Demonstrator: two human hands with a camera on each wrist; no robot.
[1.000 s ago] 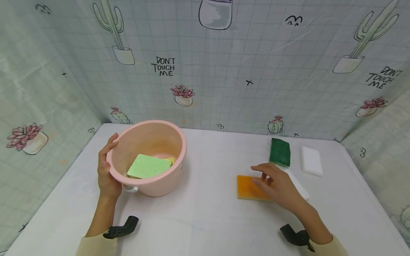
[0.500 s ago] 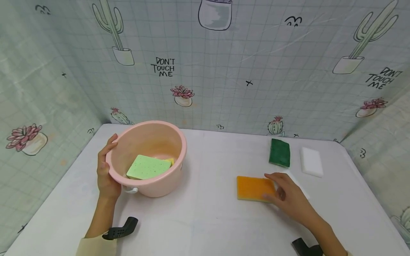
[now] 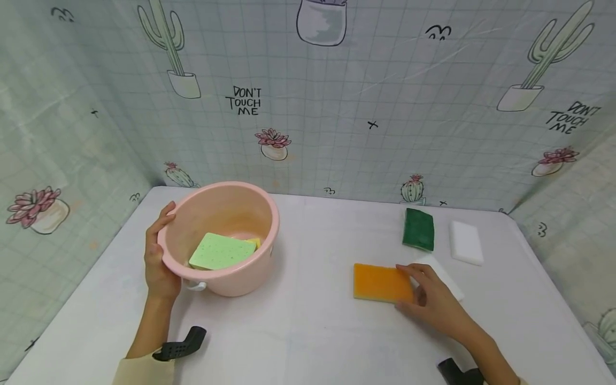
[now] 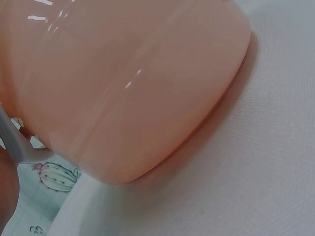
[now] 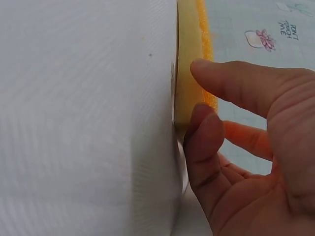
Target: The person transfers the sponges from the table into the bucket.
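On the left of the head view, my left hand (image 3: 162,270) grips the side of a pink bucket (image 3: 247,280) by its rim. The bucket is tilted, its mouth facing me. A light green sponge (image 3: 222,251) lies inside, partly covering a yellow thing (image 3: 258,242). My right hand (image 3: 435,305) pinches the right end of an orange-topped sponge (image 3: 377,283), which lies flat on the table. In the right wrist view the thumb presses the yellow side of that sponge (image 5: 188,39). The left wrist view is mostly filled by the bucket's wall (image 4: 147,98).
Behind my right hand are a dark green pad (image 3: 418,230) and a white block (image 3: 466,243). A second white piece (image 3: 445,278) is partly hidden by the hand. The white table (image 3: 308,342) ends at a cactus-patterned curtain (image 3: 337,96) behind and at both sides.
My right hand has moved right from above the orange-topped sponge to its right end, and its thumb and fingers have closed on it. The left hand and bucket stay put.
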